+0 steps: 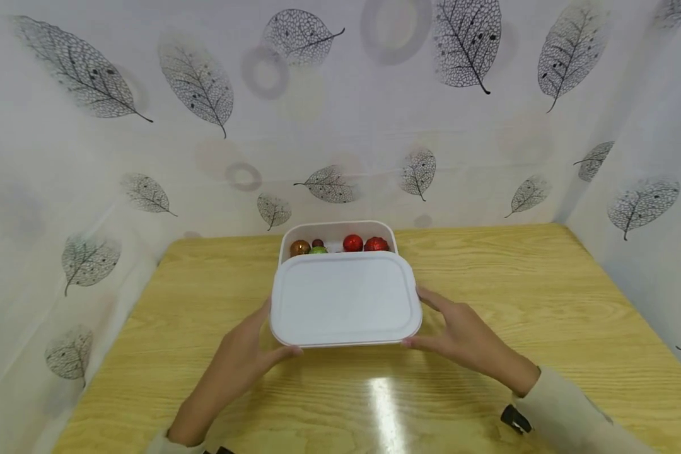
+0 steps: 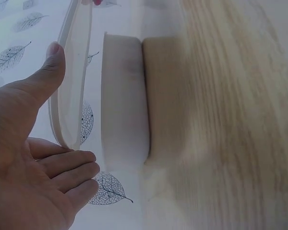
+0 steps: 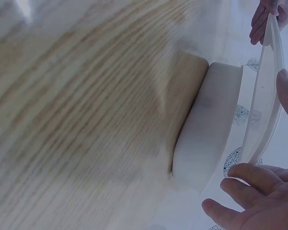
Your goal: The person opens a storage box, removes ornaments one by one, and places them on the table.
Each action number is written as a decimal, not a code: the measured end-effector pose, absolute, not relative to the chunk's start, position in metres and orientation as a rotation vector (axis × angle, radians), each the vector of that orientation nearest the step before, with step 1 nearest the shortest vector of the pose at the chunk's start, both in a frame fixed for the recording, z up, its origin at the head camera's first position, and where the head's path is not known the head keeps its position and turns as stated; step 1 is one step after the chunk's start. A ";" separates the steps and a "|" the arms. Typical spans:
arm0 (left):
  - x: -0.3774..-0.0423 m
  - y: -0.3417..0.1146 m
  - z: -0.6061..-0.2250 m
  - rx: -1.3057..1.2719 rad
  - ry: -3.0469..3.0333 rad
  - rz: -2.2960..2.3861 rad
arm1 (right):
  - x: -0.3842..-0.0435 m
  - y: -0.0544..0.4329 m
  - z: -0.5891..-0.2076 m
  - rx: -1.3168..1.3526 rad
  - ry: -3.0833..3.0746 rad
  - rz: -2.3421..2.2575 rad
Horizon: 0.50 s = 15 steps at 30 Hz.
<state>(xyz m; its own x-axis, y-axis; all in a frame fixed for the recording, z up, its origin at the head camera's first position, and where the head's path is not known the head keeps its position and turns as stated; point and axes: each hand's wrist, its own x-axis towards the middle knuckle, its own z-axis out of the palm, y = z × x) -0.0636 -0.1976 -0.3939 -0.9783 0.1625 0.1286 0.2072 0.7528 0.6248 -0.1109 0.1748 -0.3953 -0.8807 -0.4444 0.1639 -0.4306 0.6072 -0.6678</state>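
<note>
Both hands hold a white rectangular lid with rounded corners, one at each short end. On its left end, my left hand has the thumb at the near edge and the fingers at the side. My right hand grips the opposite end between thumb and fingers. A white plastic box stands behind and below the lid, its front part hidden in the head view. Both wrist views show a gap between the raised lid and the box.
Inside the box lie shiny balls: a red ball, a ridged red ball, a copper ball, a green ball and a small dark red one. Leaf-patterned cloth surrounds the wooden table at the back and sides.
</note>
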 end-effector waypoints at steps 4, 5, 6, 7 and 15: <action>-0.054 -0.197 -0.396 -0.258 -2.916 -1.015 | -0.104 0.177 -0.396 -0.798 2.821 -1.125; -0.052 -0.196 -0.397 -0.249 -2.925 -1.002 | -0.103 0.178 -0.397 -0.801 2.826 -1.117; -0.050 -0.196 -0.397 -0.242 -2.935 -0.987 | -0.101 0.178 -0.398 -0.801 2.827 -1.109; -0.047 -0.195 -0.398 -0.232 -2.947 -0.982 | -0.099 0.179 -0.398 -0.804 2.829 -1.103; -0.032 -0.193 -0.398 -0.158 -2.999 -0.977 | -0.087 0.181 -0.401 -0.828 2.863 -1.045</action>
<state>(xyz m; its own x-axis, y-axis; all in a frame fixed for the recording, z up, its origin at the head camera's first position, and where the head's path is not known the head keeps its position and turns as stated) -0.0318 -0.1929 -0.3984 -0.9948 0.1004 0.0151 0.0900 0.8035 0.5885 -0.0867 0.1808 -0.4009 -0.8625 -0.4696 0.1885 -0.4806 0.6438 -0.5954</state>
